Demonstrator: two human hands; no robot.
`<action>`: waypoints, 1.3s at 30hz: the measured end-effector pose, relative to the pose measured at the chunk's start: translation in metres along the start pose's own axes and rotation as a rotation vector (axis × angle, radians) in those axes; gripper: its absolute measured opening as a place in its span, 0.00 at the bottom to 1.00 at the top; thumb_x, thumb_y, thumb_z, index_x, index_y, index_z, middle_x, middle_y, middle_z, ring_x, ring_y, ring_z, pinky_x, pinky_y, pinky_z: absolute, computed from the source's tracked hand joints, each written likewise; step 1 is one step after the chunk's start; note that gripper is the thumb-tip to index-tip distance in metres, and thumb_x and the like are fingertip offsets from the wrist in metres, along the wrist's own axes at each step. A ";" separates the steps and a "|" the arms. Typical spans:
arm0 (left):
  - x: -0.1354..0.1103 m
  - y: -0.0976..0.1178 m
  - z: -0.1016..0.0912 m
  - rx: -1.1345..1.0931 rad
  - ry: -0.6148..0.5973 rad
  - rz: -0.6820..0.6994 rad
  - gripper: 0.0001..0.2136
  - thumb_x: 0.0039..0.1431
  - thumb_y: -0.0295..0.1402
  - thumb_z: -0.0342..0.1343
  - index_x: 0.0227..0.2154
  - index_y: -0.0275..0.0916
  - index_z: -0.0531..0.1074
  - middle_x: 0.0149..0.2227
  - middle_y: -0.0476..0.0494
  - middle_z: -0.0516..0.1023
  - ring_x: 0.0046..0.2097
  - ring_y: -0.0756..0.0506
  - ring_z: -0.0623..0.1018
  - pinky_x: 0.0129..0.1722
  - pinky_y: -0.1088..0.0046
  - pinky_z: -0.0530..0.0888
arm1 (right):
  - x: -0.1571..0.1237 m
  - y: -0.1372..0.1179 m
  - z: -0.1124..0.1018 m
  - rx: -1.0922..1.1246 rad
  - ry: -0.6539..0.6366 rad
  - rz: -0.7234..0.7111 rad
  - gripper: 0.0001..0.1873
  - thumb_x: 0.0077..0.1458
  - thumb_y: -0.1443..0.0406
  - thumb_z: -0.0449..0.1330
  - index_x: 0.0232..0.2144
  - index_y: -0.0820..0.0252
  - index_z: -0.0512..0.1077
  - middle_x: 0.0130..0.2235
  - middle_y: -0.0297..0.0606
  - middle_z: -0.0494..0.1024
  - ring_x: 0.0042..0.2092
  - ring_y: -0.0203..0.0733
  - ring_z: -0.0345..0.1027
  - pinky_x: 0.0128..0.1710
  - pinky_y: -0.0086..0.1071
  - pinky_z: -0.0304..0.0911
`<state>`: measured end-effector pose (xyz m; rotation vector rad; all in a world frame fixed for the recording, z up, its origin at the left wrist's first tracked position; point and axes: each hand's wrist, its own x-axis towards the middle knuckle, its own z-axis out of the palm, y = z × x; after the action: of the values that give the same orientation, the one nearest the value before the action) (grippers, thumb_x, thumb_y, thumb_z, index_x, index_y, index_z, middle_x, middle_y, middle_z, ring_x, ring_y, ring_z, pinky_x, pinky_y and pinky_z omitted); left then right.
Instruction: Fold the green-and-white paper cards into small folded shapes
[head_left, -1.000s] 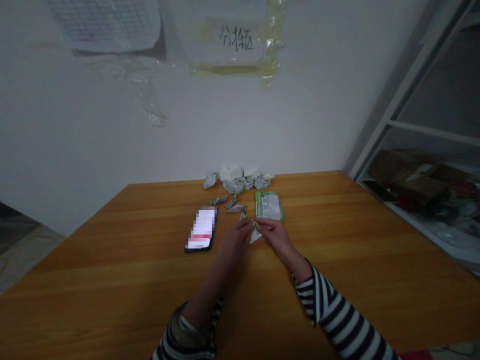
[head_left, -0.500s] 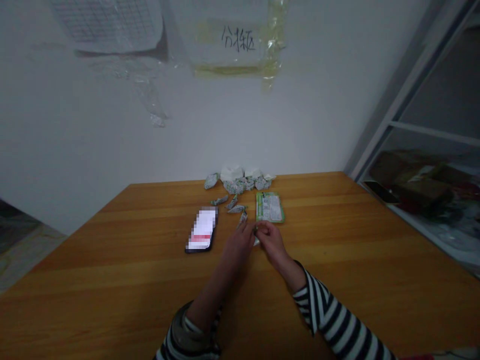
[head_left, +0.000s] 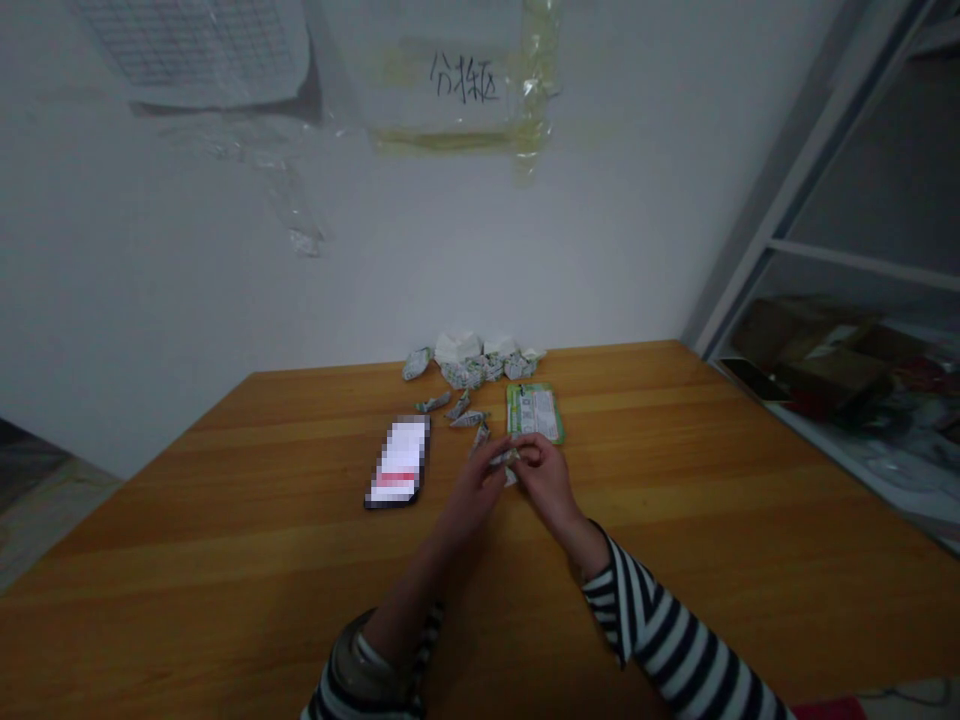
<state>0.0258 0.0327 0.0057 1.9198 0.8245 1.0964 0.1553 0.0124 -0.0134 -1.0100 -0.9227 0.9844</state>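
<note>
Our left hand [head_left: 471, 492] and right hand [head_left: 545, 482] meet, their fingers closed from both sides on a small folded wrapper [head_left: 509, 458], seemingly to hold its folds together. Just beyond the fingers lies a green printed packet [head_left: 534, 412]; left of them, a phone [head_left: 397, 462] rests on the wooden table [head_left: 660, 520]. Farther past the fingertips sit folded wrapper pieces [head_left: 459, 407] and a heap of wrappers [head_left: 472, 368].

The light is dim and flat, with a grey cast on the wall [head_left: 420, 250] and only faint, soft shadows. The wooden tabletop [head_left: 225, 560] shows a low sheen, the shelf frame [head_left: 817, 170] bows with wide-angle distortion, and the phone screen [head_left: 397, 460] is pixelated.
</note>
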 end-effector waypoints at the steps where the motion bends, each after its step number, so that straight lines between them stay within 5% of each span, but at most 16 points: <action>1: 0.001 -0.001 -0.002 -0.007 0.020 -0.050 0.17 0.56 0.29 0.51 0.49 0.38 0.72 0.50 0.39 0.76 0.51 0.41 0.75 0.50 0.64 0.70 | 0.000 -0.001 -0.001 -0.027 -0.043 -0.026 0.11 0.44 0.67 0.62 0.34 0.58 0.67 0.23 0.29 0.75 0.24 0.35 0.67 0.24 0.25 0.57; 7: 0.004 -0.005 -0.016 0.156 0.012 -0.205 0.11 0.54 0.39 0.58 0.31 0.37 0.80 0.28 0.44 0.82 0.30 0.43 0.78 0.29 0.71 0.70 | -0.001 -0.007 -0.004 -0.170 -0.195 -0.108 0.17 0.50 0.66 0.59 0.44 0.56 0.64 0.27 0.31 0.75 0.29 0.37 0.70 0.28 0.27 0.61; 11: 0.002 -0.006 -0.016 0.147 0.129 -0.234 0.12 0.54 0.39 0.58 0.29 0.36 0.80 0.26 0.45 0.81 0.29 0.44 0.77 0.27 0.73 0.69 | 0.001 -0.003 -0.006 -0.173 -0.078 -0.032 0.16 0.49 0.61 0.62 0.41 0.56 0.66 0.25 0.29 0.72 0.26 0.37 0.68 0.25 0.27 0.63; 15: 0.002 -0.005 -0.014 0.055 0.186 -0.231 0.11 0.54 0.39 0.57 0.29 0.35 0.78 0.27 0.45 0.80 0.29 0.45 0.77 0.29 0.73 0.70 | 0.004 0.002 -0.008 -0.257 -0.207 0.009 0.12 0.47 0.58 0.63 0.29 0.60 0.73 0.22 0.31 0.71 0.22 0.34 0.64 0.21 0.25 0.58; 19: 0.004 -0.003 -0.015 -0.030 0.076 -0.167 0.10 0.54 0.38 0.57 0.31 0.36 0.74 0.26 0.47 0.77 0.29 0.47 0.75 0.29 0.75 0.70 | 0.005 0.002 -0.011 -0.373 -0.147 -0.052 0.12 0.47 0.59 0.64 0.21 0.63 0.74 0.17 0.30 0.68 0.20 0.32 0.58 0.19 0.24 0.50; 24: 0.003 -0.002 -0.019 0.102 0.041 -0.119 0.09 0.54 0.38 0.58 0.25 0.36 0.72 0.23 0.49 0.73 0.27 0.49 0.72 0.26 0.77 0.66 | 0.003 -0.004 -0.013 -0.443 -0.231 -0.056 0.11 0.46 0.59 0.65 0.21 0.63 0.77 0.16 0.31 0.70 0.19 0.31 0.58 0.18 0.24 0.49; 31: 0.008 0.000 -0.028 -0.034 0.002 -0.212 0.15 0.56 0.44 0.54 0.33 0.37 0.78 0.30 0.44 0.80 0.32 0.44 0.76 0.32 0.72 0.72 | 0.010 -0.009 -0.014 -0.085 -0.120 0.042 0.15 0.42 0.54 0.68 0.25 0.61 0.79 0.22 0.37 0.79 0.21 0.37 0.69 0.22 0.28 0.64; 39: 0.008 0.000 -0.040 -0.157 -0.221 -0.240 0.15 0.54 0.42 0.58 0.37 0.37 0.80 0.34 0.42 0.82 0.37 0.42 0.79 0.39 0.67 0.75 | 0.013 -0.015 -0.026 -0.013 -0.324 0.155 0.17 0.44 0.55 0.67 0.34 0.62 0.79 0.31 0.41 0.82 0.30 0.40 0.75 0.31 0.32 0.70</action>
<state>-0.0070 0.0507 0.0224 1.7231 0.7961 0.7659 0.1868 0.0149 -0.0046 -0.9586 -1.1297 1.3001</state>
